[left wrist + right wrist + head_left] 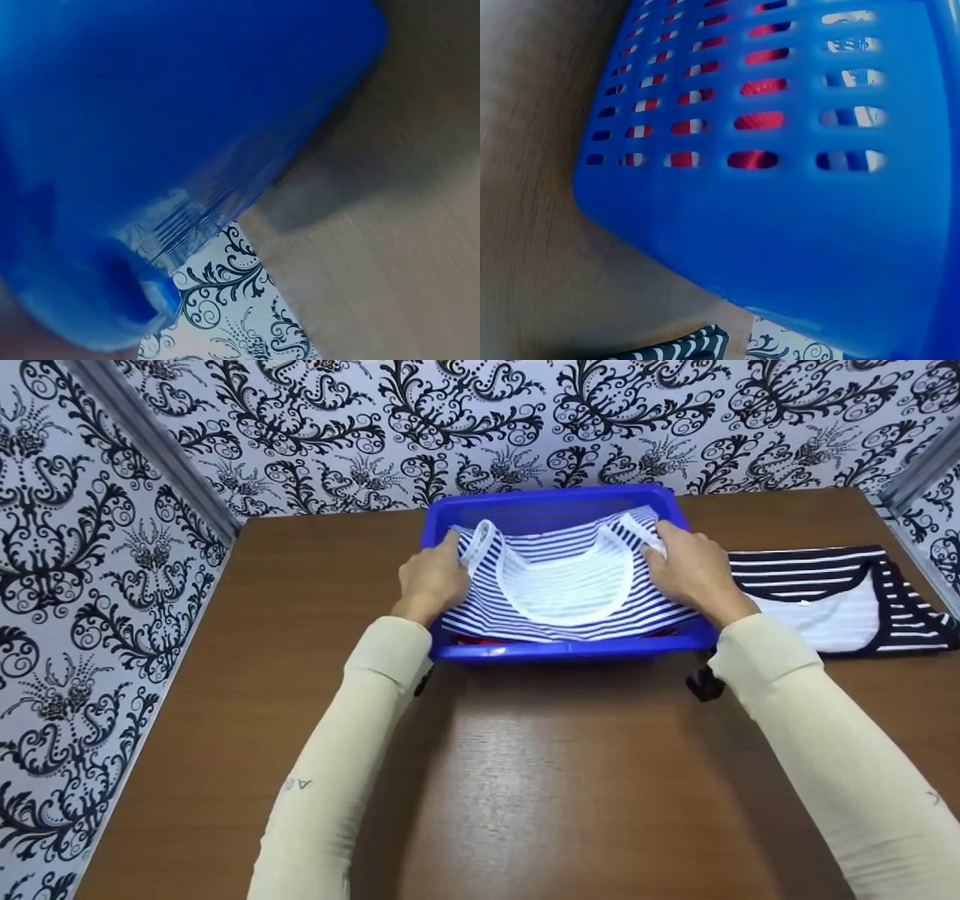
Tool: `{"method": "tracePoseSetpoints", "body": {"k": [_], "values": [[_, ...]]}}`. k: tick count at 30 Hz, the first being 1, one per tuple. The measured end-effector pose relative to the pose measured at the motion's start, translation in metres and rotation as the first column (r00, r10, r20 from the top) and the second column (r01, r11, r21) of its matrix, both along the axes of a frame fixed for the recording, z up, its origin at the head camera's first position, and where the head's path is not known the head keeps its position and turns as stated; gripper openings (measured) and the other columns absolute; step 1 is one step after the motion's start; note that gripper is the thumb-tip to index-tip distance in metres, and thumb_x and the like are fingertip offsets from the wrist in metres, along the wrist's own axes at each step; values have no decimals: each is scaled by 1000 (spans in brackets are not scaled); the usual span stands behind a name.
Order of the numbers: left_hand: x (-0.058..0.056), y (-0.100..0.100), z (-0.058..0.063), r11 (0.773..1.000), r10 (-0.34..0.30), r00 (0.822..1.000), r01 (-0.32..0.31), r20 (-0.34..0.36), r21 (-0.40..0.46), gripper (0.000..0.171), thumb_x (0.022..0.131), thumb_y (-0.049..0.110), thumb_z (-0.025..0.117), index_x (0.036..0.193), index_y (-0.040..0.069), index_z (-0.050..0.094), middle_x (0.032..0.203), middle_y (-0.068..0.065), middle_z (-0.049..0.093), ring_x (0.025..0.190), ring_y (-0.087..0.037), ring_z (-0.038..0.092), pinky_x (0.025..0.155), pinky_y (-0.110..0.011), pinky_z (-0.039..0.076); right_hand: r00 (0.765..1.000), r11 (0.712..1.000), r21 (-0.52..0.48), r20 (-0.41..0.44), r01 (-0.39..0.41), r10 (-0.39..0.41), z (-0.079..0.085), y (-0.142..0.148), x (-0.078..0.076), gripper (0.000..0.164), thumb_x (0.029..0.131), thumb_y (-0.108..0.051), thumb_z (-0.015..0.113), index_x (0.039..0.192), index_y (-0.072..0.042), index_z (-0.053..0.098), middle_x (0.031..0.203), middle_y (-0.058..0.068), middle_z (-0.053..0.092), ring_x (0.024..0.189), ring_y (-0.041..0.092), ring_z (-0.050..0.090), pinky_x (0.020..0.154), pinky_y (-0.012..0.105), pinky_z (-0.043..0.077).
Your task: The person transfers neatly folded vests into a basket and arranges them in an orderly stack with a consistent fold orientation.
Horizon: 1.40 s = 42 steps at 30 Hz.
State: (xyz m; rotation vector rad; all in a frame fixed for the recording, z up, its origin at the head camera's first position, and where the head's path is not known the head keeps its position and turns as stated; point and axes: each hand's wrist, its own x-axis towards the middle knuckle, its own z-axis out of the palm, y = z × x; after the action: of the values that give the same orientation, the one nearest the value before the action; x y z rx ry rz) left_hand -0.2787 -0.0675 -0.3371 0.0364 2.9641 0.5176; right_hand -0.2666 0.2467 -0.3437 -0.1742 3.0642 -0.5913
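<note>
A blue-and-white striped garment [566, 585] lies in the blue basket [570, 649], its long axis running left to right along the basket's length; its shoulder straps point toward the patterned wall [480, 427], and the curve of its white-edged neckline dips toward the person. The left hand [433, 577] has a narrow grip, pinching one strap, and the right hand [694, 570] pinches the other just as narrowly. Some fingertips are hidden by cloth and hands. The garment's lower part cannot be made out, and the red cloth [761, 120] beneath it shows only in pieces through the basket's slots. The left wrist view is blurred, mostly filled by blue plastic. On the surface [300, 660] to the right, a black-and-white striped garment [810, 615] is partly covered by the right arm; its small white tag is too small to read. The left sleeve [337, 765] bears a letter like "A"; the right sleeve's [832, 765] mark is illegible.
</note>
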Motion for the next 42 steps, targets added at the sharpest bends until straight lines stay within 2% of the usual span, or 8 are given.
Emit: {"method": "tracePoseSetpoints", "body": {"k": [6, 16, 23, 27, 31, 35, 39, 42], "values": [[0, 8, -6, 992, -16, 999, 10, -46, -126, 55, 89, 21, 49, 141, 12, 34, 121, -16, 59, 107, -35, 57, 87, -49, 46, 1000, 998, 65, 17, -21, 20, 1, 0, 1, 54, 97, -26, 42, 138, 7, 33, 131, 33, 44, 111, 53, 46, 91, 62, 36], [8, 12, -1, 982, -65, 984, 33, -164, -187, 59, 85, 14, 53, 139, 2, 34, 115, -21, 60, 97, -37, 62, 80, -50, 51, 998, 999, 35, -63, -12, 14, 1, -3, 8, 45, 92, -19, 49, 128, 7, 41, 106, 36, 55, 87, 51, 55, 72, 59, 42], [19, 24, 8, 916, -199, 937, 74, -287, -394, 47, 79, 10, 58, 123, 0, 47, 114, -15, 54, 101, -32, 56, 73, -44, 53, 971, 992, 72, -210, -101, 114, 2, -4, 15, 47, 84, -5, 54, 126, 11, 42, 113, 32, 50, 99, 49, 49, 83, 59, 41], [22, 26, 11, 872, -354, 915, 248, -195, -421, 42, 80, 10, 55, 121, 0, 53, 123, -16, 51, 117, -31, 47, 89, -44, 48, 934, 969, 146, -274, -197, 231, 3, -6, 18, 45, 80, -3, 60, 121, 10, 49, 116, 30, 49, 106, 46, 45, 90, 58, 38], [23, 23, 9, 844, -422, 906, 400, 19, -358, 49, 88, 16, 48, 134, 0, 45, 145, -18, 35, 135, -33, 31, 110, -43, 27, 911, 915, 240, -184, -323, 370, 5, -10, 21, 44, 85, -9, 60, 124, 8, 50, 128, 30, 46, 120, 46, 40, 101, 58, 30], [25, 19, 4, 851, -376, 909, 416, 180, -320, 61, 94, 28, 46, 145, 2, 27, 154, -17, 15, 142, -32, 13, 115, -42, 13, 925, 874, 327, 8, -361, 379, 4, -11, 24, 50, 94, -22, 51, 136, 3, 42, 144, 25, 34, 135, 41, 25, 109, 62, 7], [27, 17, 1, 849, -347, 905, 414, 245, -328, 69, 94, 38, 46, 147, 1, 20, 155, -19, 9, 142, -32, 10, 116, -42, 11, 935, 840, 413, 121, -352, 333, 1, -5, 23, 55, 97, -32, 42, 142, -1, 34, 149, 22, 25, 141, 37, 12, 100, 66, -18], [28, 19, 0, 836, -344, 897, 427, 276, -344, 73, 95, 42, 45, 147, 0, 17, 154, -21, 7, 142, -32, 10, 116, -42, 10, 935, 822, 446, 163, -356, 316, -2, 0, 22, 58, 97, -37, 40, 143, -2, 33, 150, 22, 25, 141, 37, 11, 94, 65, -26]]}}
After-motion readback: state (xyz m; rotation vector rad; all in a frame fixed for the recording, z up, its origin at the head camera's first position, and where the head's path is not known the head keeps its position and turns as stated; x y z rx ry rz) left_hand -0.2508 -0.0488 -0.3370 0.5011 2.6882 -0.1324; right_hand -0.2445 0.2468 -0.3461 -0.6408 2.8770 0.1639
